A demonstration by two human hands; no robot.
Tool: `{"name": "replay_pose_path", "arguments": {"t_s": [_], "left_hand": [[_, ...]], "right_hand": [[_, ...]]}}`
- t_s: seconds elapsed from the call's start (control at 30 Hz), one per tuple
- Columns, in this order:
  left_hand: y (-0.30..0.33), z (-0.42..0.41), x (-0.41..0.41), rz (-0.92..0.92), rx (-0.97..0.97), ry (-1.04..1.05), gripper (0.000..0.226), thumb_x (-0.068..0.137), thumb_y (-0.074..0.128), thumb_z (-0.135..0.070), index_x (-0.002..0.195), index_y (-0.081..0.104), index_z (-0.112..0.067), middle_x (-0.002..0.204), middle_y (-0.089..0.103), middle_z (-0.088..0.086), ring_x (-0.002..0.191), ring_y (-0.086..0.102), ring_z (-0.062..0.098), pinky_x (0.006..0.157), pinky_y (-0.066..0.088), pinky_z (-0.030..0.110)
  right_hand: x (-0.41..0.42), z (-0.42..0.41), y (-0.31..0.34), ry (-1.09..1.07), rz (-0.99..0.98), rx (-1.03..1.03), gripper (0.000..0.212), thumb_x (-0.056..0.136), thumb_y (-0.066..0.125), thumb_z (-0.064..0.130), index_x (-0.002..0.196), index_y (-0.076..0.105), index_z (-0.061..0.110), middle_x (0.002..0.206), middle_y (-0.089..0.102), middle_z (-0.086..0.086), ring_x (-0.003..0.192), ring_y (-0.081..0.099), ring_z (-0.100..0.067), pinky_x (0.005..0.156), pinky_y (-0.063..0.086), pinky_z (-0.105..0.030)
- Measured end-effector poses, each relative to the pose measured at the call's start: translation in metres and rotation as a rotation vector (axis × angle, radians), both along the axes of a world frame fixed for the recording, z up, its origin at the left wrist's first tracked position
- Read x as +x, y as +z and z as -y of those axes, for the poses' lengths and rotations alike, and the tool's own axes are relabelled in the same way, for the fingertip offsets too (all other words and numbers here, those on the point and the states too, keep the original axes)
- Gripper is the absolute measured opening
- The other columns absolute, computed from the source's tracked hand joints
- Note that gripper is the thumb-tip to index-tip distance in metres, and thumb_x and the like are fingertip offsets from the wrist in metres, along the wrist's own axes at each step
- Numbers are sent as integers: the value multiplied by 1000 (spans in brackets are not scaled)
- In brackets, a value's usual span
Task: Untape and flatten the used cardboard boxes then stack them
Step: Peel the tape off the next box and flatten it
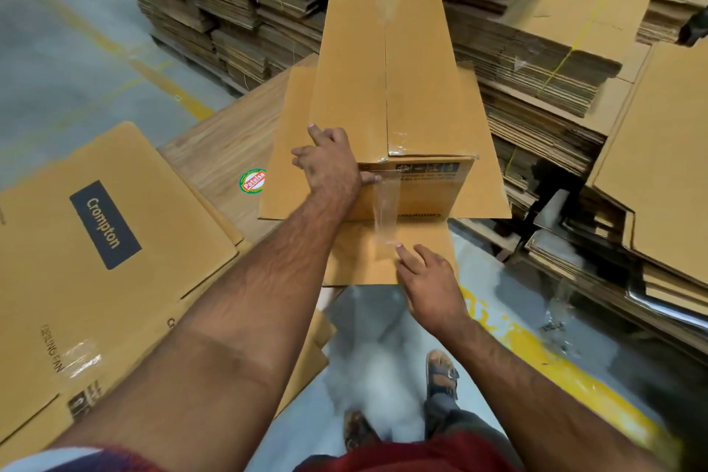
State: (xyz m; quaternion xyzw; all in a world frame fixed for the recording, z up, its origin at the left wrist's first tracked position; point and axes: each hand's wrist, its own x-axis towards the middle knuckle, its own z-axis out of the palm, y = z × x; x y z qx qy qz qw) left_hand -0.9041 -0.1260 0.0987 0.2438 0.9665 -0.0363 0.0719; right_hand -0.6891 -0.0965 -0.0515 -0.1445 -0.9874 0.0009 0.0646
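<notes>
A brown cardboard box (383,88) stands on a wooden table, flaps closed on top, clear tape along its centre seam. My left hand (329,161) presses on the box's near left corner, fingers spread over the top and the front face. A strip of clear tape (385,211) hangs peeled from the front face down to my right hand (425,280), whose fingertips pinch the strip's lower end. A flattened box (367,257) lies under the standing box and juts toward me.
A flattened Crompton box (95,249) lies at the left on other flat cardboard. High stacks of flattened boxes (536,96) rise behind and to the right. The wooden table (214,149) carries a round sticker. Grey floor with yellow lines (567,372) lies below, with my sandalled feet.
</notes>
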Motion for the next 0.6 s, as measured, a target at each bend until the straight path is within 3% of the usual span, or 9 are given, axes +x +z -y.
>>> {"name": "replay_pose_path", "arguments": {"t_s": [0.13,0.23,0.33,0.47,0.6], "left_hand": [[-4,0,-1,-52,-22,-8,118,68,61,-78,148,16,-3,161,6,20,133,34,54,103,41,52],[-7,-1,0,-60,-56,-12,116,70,61,-75,148,15,-3,161,5,21,133,34,54,103,41,52],[-3,-2,-1,-83,-99,-45,110,75,63,-68,149,14,-2,161,5,22,130,38,53,101,43,50],[3,2,-7,-40,-163,-81,116,71,69,-67,150,11,-4,161,2,22,131,41,48,99,46,48],[12,1,-11,17,-189,-85,120,66,67,-76,148,15,-5,161,5,22,133,41,43,100,44,46]], "right_hand": [[4,-9,8,-77,-168,-62,32,60,83,11,90,71,11,114,69,-5,91,62,-32,69,51,-39],[-16,-24,40,-166,-388,-133,26,74,63,11,100,67,11,103,61,-11,89,53,-34,70,47,-42],[-53,-43,87,-165,-469,-144,40,79,50,20,116,62,14,110,58,-10,98,51,-34,79,44,-44],[-97,-69,132,-92,-348,-113,51,86,60,21,137,51,24,132,52,-10,120,46,-30,97,37,-49],[-128,-87,165,-1,51,64,38,96,49,46,130,57,31,149,38,-12,141,27,-29,113,13,-61]]}}
